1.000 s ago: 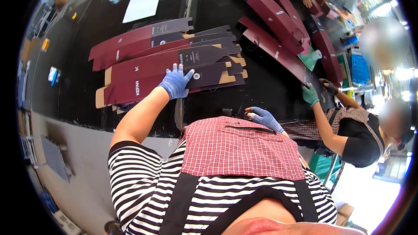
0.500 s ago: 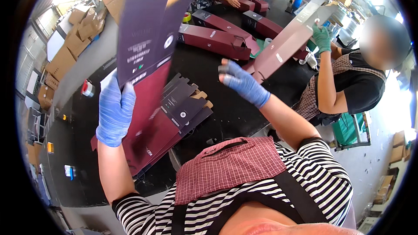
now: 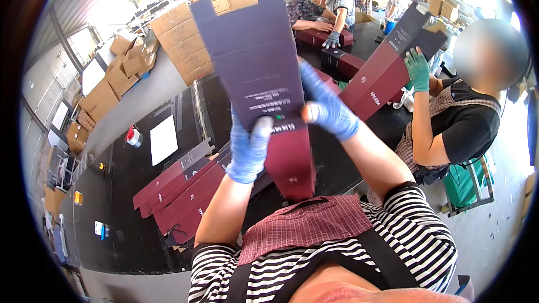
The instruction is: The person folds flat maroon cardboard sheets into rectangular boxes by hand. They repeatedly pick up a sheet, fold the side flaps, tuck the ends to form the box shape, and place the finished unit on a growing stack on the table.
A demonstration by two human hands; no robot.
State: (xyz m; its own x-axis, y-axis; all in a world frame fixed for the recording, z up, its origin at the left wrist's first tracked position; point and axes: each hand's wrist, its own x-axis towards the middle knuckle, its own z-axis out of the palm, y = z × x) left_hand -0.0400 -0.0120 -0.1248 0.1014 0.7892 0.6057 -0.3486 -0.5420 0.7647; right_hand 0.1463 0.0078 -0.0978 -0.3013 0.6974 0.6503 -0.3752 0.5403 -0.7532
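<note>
A long carton (image 3: 289, 154), dark purple at the top and maroon below, stands upright in front of me with its end flaps raised. My left hand (image 3: 249, 151), in a blue glove, grips its left side, thumb on the printed face. On the opposite side my right hand (image 3: 331, 106), gloved in blue too, closes round the edge; some of its fingers are hidden behind the carton. Several flattened cartons (image 3: 182, 191) of the same maroon and purple lie overlapping on the black table (image 3: 126, 163), left of my hands.
A white sheet (image 3: 163, 140) and a tape roll (image 3: 133, 137) lie left on the table. At right, a co-worker's green-gloved hand (image 3: 416, 70) holds another maroon carton (image 3: 377, 81). Other people handle cartons at the far end. Brown boxes (image 3: 181, 39) stand stacked beyond the table.
The carton has moved right and turned its printed face toward me. My right hand, apart from it before, now grips its right edge. The co-worker's carton has turned.
</note>
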